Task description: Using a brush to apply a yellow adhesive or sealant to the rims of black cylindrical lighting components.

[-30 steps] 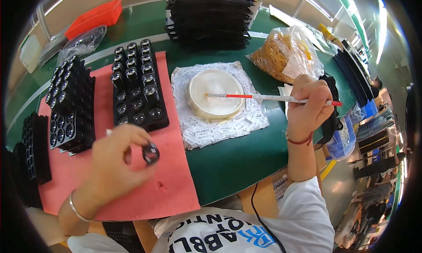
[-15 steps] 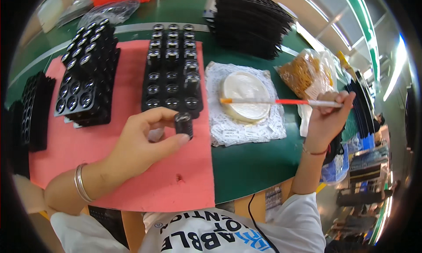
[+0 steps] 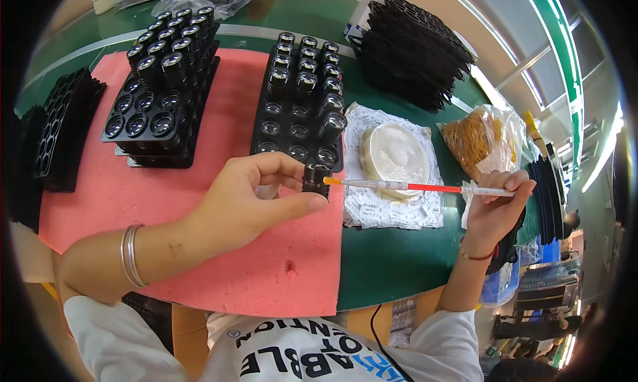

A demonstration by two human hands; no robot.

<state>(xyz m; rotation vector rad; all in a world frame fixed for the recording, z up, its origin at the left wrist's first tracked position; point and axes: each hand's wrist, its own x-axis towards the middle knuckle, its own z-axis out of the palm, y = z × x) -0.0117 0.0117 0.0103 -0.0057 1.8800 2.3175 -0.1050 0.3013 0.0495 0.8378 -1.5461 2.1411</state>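
Note:
Between the thumb and fingers of my left hand [image 3: 256,189] is a small black cylinder [image 3: 315,181], held above the pink mat. My right hand [image 3: 498,206] grips a thin brush [image 3: 432,188] with a red and clear handle. Its yellowish tip meets the side of the cylinder, or lies just in front of it. Just beyond my left hand stands a black tray [image 3: 286,139] with shiny black cylinders in its holes. A shallow round dish [image 3: 397,157] with whitish contents rests on a printed white sheet [image 3: 362,209], behind the brush.
A second stack of black trays [image 3: 149,133] with cylinders stands on the pink mat [image 3: 232,262] at left. Empty black trays are stacked at far left [image 3: 70,133] and back right [image 3: 412,56]. Right of the dish lies a plastic bag of yellow-brown pieces [image 3: 475,139].
The brush has gone from over the dish to the left, its tip now at the black cylinder. My left hand still holds the cylinder. The whole view has shifted a little.

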